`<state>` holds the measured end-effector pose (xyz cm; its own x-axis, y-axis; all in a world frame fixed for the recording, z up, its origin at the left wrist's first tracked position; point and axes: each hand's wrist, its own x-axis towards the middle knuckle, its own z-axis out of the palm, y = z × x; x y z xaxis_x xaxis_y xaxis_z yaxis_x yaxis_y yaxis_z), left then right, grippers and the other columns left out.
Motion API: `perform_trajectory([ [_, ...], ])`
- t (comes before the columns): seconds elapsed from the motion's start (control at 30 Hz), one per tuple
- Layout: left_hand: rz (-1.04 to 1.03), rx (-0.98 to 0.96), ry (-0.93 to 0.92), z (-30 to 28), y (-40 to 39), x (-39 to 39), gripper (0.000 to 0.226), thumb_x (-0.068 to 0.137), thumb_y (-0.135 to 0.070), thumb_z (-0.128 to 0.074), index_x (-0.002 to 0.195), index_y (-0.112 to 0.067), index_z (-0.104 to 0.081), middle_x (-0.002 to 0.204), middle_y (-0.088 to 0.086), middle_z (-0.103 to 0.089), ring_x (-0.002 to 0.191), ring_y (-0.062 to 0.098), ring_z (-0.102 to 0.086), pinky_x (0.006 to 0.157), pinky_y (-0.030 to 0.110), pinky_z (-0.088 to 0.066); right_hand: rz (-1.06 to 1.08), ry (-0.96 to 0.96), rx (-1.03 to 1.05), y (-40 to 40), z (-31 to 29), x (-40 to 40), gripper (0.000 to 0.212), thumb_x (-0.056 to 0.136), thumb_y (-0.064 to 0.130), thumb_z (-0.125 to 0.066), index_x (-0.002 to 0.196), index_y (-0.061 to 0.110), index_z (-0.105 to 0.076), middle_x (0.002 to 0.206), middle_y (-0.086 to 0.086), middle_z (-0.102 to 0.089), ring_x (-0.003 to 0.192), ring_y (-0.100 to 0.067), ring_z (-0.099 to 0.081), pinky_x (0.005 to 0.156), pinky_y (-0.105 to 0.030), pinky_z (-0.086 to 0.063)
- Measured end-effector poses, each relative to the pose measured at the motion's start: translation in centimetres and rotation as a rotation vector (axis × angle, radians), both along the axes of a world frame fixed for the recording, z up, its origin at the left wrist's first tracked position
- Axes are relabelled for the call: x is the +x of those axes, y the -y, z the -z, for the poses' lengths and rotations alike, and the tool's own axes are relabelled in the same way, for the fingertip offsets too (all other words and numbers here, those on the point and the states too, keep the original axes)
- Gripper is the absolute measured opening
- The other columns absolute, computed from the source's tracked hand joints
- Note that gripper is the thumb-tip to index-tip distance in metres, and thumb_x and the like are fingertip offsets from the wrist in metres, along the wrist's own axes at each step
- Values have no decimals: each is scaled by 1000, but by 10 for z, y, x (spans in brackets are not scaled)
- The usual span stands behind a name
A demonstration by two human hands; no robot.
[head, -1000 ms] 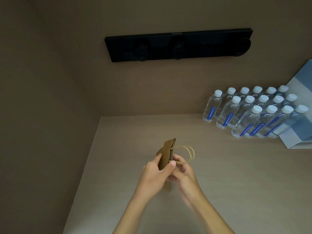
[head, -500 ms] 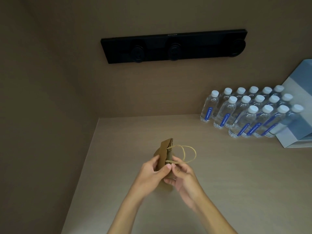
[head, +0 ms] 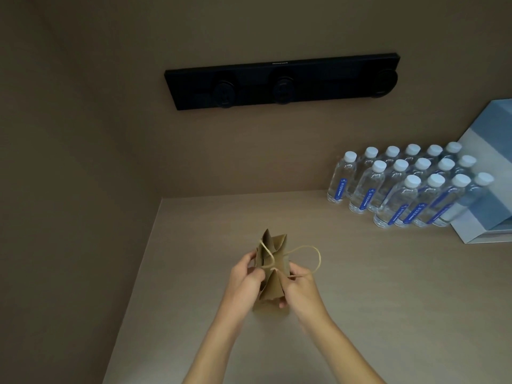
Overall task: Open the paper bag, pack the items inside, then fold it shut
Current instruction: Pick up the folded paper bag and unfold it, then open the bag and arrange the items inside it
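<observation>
A small brown paper bag (head: pixel 273 284) with tan string handles stands between my hands above the beige table (head: pixel 388 300). Its top is spread partly apart, the side folds showing as creased points. My left hand (head: pixel 245 281) grips the bag's left wall and my right hand (head: pixel 299 286) grips its right wall. One handle loop (head: pixel 313 256) sticks out to the right over my right hand. What lies inside the bag is hidden.
Several clear water bottles (head: pixel 404 187) with white caps and blue labels stand in rows at the back right. A blue-and-white box (head: pixel 496 176) sits behind them at the right edge. A black panel (head: pixel 281 80) is on the back wall. A side wall closes the left.
The bag was flat and edge-on between my hands; now its walls are pulled apart and the top has spread. My hands have shifted to opposite sides of it.
</observation>
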<state>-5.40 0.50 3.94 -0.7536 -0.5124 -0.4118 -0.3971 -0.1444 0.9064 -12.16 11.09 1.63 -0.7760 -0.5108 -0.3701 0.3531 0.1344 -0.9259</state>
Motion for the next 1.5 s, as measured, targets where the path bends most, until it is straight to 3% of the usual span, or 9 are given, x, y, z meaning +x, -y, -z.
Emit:
perform_trajectory([
  [0.17, -74, -281, 168, 7, 9, -1, 9, 71, -22, -60, 63, -16, -62, 55, -8, -64, 55, 13, -59, 56, 27, -45, -62, -66, 149, -5, -2, -3, 19, 89, 10, -56, 71, 10, -63, 50, 0, -60, 33, -13, -50, 34, -19, -34],
  [0.33, -68, -347, 278, 3, 13, 5, 7, 60, -14, -66, 63, -21, -65, 56, -6, -66, 55, 13, -63, 51, 26, -49, -102, -210, 230, -15, -11, -7, 28, 77, 7, -62, 55, 21, -53, 48, 9, -50, 46, -12, -44, 49, -27, -36],
  [0.57, -101, -469, 233, -6, 22, 27, 18, 66, -2, -54, 64, -17, -62, 68, 3, -67, 75, 27, -64, 59, 30, -49, -34, -613, 571, -41, -35, -20, 24, 67, 7, -50, 77, 28, -56, 49, 8, -41, 52, -19, -40, 41, -21, -30],
  [0.67, -90, -507, 295, -12, 19, 33, 27, 68, -3, -51, 83, -18, -68, 89, 9, -68, 91, 30, -62, 72, 32, -52, -11, -675, 612, -46, -45, -13, 26, 69, 5, -51, 77, 29, -56, 48, 9, -39, 54, -22, -42, 38, -21, -29],
  [0.8, -165, -582, 337, -19, 19, 42, 47, 65, -1, -48, 104, -13, -69, 104, 12, -67, 100, 36, -60, 84, 39, -53, 8, -698, 603, -52, -48, -1, 32, 68, 2, -50, 61, 33, -43, 45, 6, -34, 50, -20, -38, 39, -25, -27],
  [0.93, -177, -584, 324, -22, 15, 48, 44, 64, 3, -47, 99, -12, -69, 99, 14, -67, 98, 38, -60, 84, 42, -52, 9, -716, 553, -58, -44, 16, 34, 65, 3, -48, 58, 35, -43, 48, 5, -45, 44, -15, -33, 37, -18, -22],
  [1.17, -99, -598, 292, -7, 11, 54, 12, 76, -5, -58, 71, -14, -63, 74, 10, -66, 76, 33, -63, 58, 31, -44, 34, -621, 472, -67, -34, 24, 36, 69, 3, -50, 81, 35, -63, 57, 21, -58, 49, -1, -50, 38, -9, -31],
  [1.27, -95, -678, 350, -11, 12, 49, 39, 81, -30, -68, 54, -17, -43, 54, 3, -51, 54, 28, -53, 47, 30, -34, -75, -582, 450, -65, -33, 29, 42, 75, 5, -51, 104, 32, -65, 53, 17, -57, 43, -7, -47, 38, -9, -29],
  [1.5, -70, -953, 491, -29, 24, 35, 25, 81, -25, -61, 61, -18, -48, 70, 12, -60, 71, 38, -62, 57, 34, -44, 71, -460, 382, -72, -31, 46, 55, 76, -3, -49, 117, 32, -60, 40, 14, -50, 33, -3, -39, 36, -12, -30],
])
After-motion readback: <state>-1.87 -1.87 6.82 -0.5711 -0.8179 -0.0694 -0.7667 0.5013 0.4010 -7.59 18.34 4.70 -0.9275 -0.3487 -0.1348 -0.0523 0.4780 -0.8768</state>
